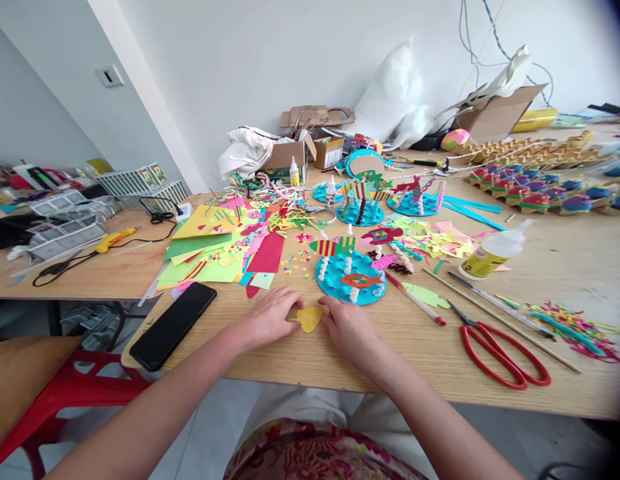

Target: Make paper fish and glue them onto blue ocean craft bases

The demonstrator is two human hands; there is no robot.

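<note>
A small yellow paper cut-out [309, 319], shaped like a fish, lies low over the table's front edge between my hands. The fingers of my left hand [273, 315] pinch its narrow left end. On the other side, my right hand [353, 332] has its thumb and forefinger closed at the cut-out's right edge. Just beyond my hands is a round blue base [330, 288] with white stalks. An orange paper fish [363, 280], a striped fish [333, 247] and a dark red fish [383, 235] are mounted on it.
Red-handled scissors [505, 353], a wooden stick [505, 320], a pen [500, 305] and a glue bottle [490, 257] lie or stand to the right. A black phone [173, 325] and stacked coloured paper [205, 267] are left. More blue bases [360, 212] stand behind.
</note>
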